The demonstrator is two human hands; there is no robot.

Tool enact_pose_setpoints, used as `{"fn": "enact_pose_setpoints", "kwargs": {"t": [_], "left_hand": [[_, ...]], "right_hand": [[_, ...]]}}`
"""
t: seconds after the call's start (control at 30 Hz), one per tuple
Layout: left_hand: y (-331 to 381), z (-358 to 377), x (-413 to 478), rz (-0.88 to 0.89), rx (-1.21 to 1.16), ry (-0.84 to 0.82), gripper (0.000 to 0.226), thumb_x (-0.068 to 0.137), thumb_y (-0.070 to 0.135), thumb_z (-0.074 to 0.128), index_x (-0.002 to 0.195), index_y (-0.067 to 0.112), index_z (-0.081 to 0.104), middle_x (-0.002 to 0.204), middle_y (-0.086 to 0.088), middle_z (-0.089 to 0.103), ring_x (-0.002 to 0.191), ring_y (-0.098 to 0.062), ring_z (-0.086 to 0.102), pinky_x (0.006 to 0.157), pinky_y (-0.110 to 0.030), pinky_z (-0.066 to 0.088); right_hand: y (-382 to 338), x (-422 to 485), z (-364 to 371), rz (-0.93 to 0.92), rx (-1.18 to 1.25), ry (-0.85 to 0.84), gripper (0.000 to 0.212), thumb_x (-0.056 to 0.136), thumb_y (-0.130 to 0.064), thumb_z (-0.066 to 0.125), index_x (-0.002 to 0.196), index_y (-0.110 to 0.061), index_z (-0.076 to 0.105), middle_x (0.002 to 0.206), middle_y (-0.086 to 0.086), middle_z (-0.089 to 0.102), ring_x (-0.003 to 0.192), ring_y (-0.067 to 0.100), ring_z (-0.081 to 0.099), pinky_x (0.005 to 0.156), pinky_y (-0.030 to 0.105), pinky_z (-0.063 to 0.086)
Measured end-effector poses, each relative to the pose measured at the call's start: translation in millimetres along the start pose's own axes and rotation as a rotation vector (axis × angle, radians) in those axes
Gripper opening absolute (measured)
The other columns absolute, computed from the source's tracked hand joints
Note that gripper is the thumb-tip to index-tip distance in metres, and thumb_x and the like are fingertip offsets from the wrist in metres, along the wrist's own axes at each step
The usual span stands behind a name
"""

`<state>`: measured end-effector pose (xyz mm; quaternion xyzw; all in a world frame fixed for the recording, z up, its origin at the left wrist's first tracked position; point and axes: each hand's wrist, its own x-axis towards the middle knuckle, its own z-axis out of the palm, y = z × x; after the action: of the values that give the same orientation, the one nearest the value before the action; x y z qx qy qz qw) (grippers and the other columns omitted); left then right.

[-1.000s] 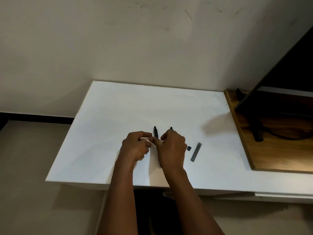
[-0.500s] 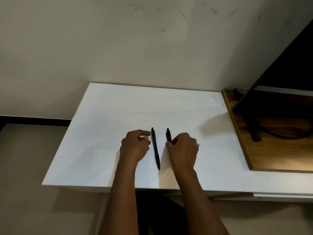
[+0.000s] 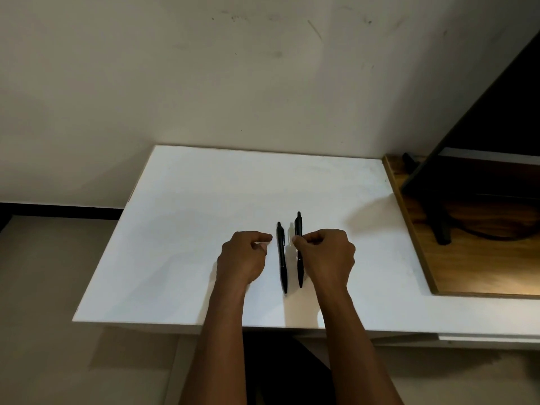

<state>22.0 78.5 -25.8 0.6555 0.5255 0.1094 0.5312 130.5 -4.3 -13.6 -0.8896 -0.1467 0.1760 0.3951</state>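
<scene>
Two black pens lie side by side on the white table (image 3: 181, 229), both pointing away from me. My right hand (image 3: 328, 258) has its fingers curled and pinches the right pen (image 3: 298, 226) between thumb and forefinger near its upper half. That pen casts a small shadow to its left. The left pen (image 3: 282, 258) lies free on the table. My left hand (image 3: 242, 258) rests just left of it with fingers curled. Its forefinger points at the pen with a small gap between them, and it holds nothing.
A wooden board (image 3: 467, 273) adjoins the table on the right and carries a black stand (image 3: 441, 226) under a dark screen (image 3: 496, 112). A pale wall rises behind the table. The floor lies to the left, below the table's edge.
My hands have parted from the middle. The left pen now lies alone, and my right hand has brought the right pen close beside it. The small grey strip seen earlier is out of sight.
</scene>
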Motion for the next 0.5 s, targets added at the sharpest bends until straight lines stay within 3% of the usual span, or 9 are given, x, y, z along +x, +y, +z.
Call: {"fn": "enact_pose_setpoints", "kwargs": {"t": [0.07,0.2,0.37,0.5], "left_hand": [[0.2,-0.1,1.1,-0.007,-0.024,-0.002,0.030,0.097,0.013,0.052,0.116,0.023,0.074,0.111,-0.008,0.074,0.101,-0.031,0.070,0.091,-0.043,0.057],[8.7,-0.8,-1.8,0.010,-0.193,-0.022,0.022,0.098,0.020,0.057,0.111,0.020,0.075,0.088,-0.003,0.074,0.069,-0.018,0.065,0.066,-0.032,0.051],[22.5,-0.9,-5.7,0.015,-0.407,-0.105,0.022,0.095,0.039,0.062,0.106,0.027,0.077,0.096,0.003,0.079,0.087,-0.016,0.071,0.079,-0.039,0.059],[25.8,-4.0,-6.9,0.066,-0.482,-0.145,0.024,0.093,0.037,0.065,0.106,0.021,0.079,0.100,0.003,0.080,0.091,-0.012,0.074,0.074,-0.028,0.058]], "right_hand": [[1.7,1.9,-3.6,0.032,0.102,-0.043,0.011,0.079,-0.026,0.080,0.075,-0.015,0.078,0.067,-0.002,0.074,0.069,0.014,0.070,0.060,0.023,0.049],[3.0,-1.2,-10.5,0.124,0.378,-0.208,0.012,0.076,-0.023,0.086,0.078,-0.013,0.079,0.073,0.003,0.078,0.072,0.018,0.077,0.068,0.031,0.059],[-0.2,-4.6,-16.4,0.108,0.514,-0.385,0.019,0.081,-0.023,0.083,0.090,-0.008,0.076,0.079,0.007,0.080,0.076,0.018,0.078,0.063,0.021,0.057],[-2.0,-6.7,-19.8,0.077,0.614,-0.491,0.022,0.082,-0.017,0.081,0.101,-0.008,0.075,0.089,0.010,0.080,0.089,0.027,0.077,0.079,0.033,0.062]]}}
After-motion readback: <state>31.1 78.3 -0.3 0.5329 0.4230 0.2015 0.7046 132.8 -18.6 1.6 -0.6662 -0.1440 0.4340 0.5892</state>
